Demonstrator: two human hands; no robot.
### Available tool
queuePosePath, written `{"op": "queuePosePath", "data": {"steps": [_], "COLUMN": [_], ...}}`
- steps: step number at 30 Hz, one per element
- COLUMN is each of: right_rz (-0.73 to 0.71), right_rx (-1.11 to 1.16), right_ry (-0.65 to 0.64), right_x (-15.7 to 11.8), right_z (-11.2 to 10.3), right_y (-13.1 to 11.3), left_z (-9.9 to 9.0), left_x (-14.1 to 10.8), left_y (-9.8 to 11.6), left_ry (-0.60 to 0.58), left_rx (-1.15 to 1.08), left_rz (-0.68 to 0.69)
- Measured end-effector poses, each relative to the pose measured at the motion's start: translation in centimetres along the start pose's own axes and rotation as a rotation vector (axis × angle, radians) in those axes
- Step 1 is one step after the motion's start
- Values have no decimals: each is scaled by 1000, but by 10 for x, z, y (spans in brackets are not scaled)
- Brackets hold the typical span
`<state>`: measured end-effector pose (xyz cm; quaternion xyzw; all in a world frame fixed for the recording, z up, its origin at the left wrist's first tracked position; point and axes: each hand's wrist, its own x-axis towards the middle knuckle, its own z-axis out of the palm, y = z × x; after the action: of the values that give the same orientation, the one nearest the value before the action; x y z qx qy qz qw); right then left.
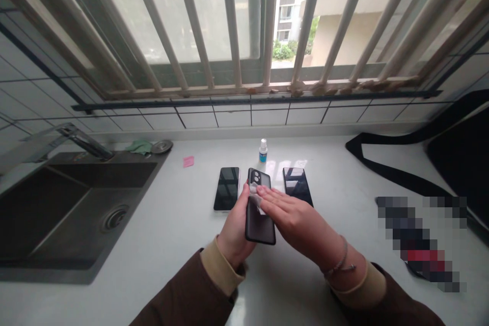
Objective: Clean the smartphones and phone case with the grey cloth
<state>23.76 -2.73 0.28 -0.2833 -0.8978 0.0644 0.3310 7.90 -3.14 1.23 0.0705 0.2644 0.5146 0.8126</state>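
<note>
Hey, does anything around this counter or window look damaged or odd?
Mainly the window's bottom rail: rough brownish patches line its right half, while the left half looks smoother. Whether that's debris or damage, I can't tell. The dark phone in the left hand shows no obvious damage.

Kitchen: steel sink at eight o'clock, faucet at nine, white countertop, tiled wall, barred window at twelve.

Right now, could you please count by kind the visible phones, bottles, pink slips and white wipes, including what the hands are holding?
Phones: 3
Bottle: 1
Pink slip: 1
White wipe: 1
Total: 6
</note>
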Motion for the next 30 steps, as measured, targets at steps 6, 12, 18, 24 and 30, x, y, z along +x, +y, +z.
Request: {"op": "queuePosePath", "data": {"steps": [6,12,18,24,30], "right_rz": [297,962,1041,1024,999], "right_rx": [648,1193,1165,1031,1000], "right_ry": [77,430,312,230,195], "right_x": [-3,2,0,-2,-3], "right_z": [-16,-15,-12,-14,-15], "right_y": [-13,4,15,18,20], "left_z": [-8,0,-2,-1,-1], "left_x": [-1,-4,-4,-3,-5], "left_y": [11,11,10,10,11], "left_ry": [63,-64,79,90,40], "left_rx": [127,165,140,102,84], "left_rz": [39,30,74,83,91]}}
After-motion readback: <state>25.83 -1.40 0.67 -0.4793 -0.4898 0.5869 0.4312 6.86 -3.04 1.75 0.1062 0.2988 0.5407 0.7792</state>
